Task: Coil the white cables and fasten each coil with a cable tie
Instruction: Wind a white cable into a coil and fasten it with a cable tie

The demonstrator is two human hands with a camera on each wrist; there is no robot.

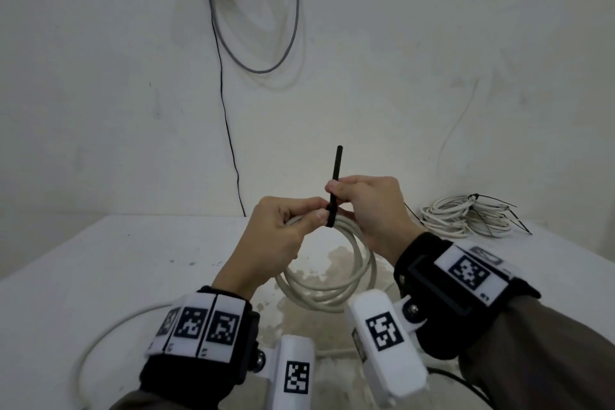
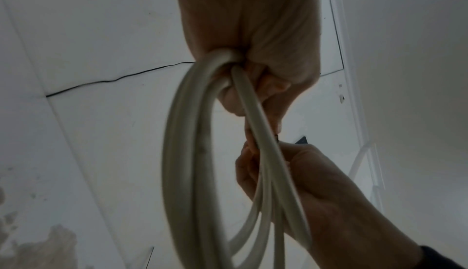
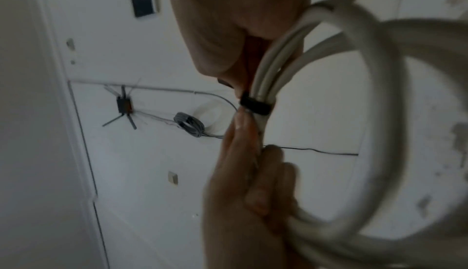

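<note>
My left hand (image 1: 276, 236) grips the smooth round white cable coil (image 1: 332, 276). My right hand (image 1: 369, 210) pinches the thin black cable tie (image 1: 333, 190) (looped round the strands).

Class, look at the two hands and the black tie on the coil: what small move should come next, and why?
Probably the right hand pulls the tie's free tail further while the left hand holds the coil steady. The tie already loops round the strands, yet a long tail still sticks up, so it may not be snug.
</note>
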